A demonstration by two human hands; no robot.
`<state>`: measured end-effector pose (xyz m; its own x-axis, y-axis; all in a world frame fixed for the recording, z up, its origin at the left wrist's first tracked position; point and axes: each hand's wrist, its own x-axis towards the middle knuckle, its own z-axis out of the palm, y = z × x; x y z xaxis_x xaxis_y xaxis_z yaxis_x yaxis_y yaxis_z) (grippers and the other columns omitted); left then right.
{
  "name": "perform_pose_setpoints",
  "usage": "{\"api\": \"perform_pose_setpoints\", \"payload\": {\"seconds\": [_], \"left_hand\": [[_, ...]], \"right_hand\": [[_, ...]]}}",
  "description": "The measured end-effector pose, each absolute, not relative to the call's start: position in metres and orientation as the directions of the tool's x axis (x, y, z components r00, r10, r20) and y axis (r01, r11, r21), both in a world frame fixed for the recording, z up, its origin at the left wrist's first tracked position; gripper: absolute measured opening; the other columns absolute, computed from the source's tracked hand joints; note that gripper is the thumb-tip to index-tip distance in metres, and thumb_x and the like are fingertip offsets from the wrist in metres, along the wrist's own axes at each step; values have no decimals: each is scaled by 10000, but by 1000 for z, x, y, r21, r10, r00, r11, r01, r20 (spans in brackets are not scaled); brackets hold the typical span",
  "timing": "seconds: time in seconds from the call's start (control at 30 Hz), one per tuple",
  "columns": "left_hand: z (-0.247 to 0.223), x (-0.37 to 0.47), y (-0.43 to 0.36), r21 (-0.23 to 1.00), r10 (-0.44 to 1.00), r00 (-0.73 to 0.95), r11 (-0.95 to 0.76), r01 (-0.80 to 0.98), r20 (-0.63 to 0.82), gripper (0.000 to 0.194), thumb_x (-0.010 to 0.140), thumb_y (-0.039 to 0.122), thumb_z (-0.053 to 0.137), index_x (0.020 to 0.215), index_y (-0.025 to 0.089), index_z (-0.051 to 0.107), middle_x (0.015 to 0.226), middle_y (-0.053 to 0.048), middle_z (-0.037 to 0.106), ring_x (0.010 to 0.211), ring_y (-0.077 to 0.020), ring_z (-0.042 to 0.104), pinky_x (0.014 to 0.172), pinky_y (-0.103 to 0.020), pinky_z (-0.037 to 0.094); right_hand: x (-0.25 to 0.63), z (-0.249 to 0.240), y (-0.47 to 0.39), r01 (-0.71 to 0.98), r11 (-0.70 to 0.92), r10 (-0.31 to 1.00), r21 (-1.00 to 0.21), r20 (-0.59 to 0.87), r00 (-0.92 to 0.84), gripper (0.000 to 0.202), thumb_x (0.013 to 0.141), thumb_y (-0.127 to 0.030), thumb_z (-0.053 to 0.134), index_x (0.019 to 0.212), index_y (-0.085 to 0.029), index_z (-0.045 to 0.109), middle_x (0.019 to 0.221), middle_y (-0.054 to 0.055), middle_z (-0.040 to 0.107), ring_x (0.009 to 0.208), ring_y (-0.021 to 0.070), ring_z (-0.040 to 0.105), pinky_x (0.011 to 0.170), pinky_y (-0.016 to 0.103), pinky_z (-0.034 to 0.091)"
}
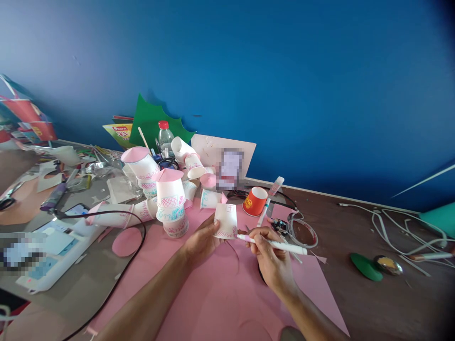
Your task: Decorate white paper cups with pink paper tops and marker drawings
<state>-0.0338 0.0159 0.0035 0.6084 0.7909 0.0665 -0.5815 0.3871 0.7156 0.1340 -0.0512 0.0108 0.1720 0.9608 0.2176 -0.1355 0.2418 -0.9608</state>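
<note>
My left hand point(204, 240) is closed on a white paper cup point(226, 219), gripping its left side above the pink paper point(209, 303). The cup bears a small drawn square near its top and pink marks along its lower edge. Between the fingers of my right hand point(272, 255) is a white marker point(284, 245), its pink tip at the cup's lower right. Just behind, a red cup point(255, 201) stands upright. To the left, a stack of decorated white cups point(171, 203) carries a pink paper cone point(168, 175).
More decorated cups point(140, 166) lie and stand at the left, near a bottle point(165, 137). A black cable point(137, 255) curves over the left side. White cables point(387, 232) and a green piece point(366, 266) are at the right. A blue wall point(284, 94) rises behind.
</note>
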Motion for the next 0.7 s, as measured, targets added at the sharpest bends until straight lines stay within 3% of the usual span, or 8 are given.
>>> {"api": "perform_pose_setpoints", "payload": {"seconds": [0.4,0.53,0.7], "left_hand": [[10,-33,13,728,790,610,381,-570,64,380,884,366,594,1174,122,629,1077,-148,687,1057,-295,619,933,-397,429],[11,-34,13,736,775,628,387,-555,67,386,883,380,593,1168,123,634,1040,-148,705,1040,-299,635,934,-403,429],[11,-34,14,734,785,616,376,-565,72,380,874,372,610,1166,131,636,1085,-136,692,1074,-291,619,935,-376,433]], "right_hand": [[133,14,-54,-12,256,951,-967,250,179,225,910,-403,558,808,-219,638,617,-22,547,596,142,509,592,267,408],[135,14,-52,-25,256,954,-966,248,168,241,907,-399,560,756,-223,624,596,-32,516,549,128,445,572,266,385],[136,13,-51,-96,253,957,-963,235,171,226,902,-403,565,789,-222,638,609,-25,521,601,146,504,612,281,422]]}}
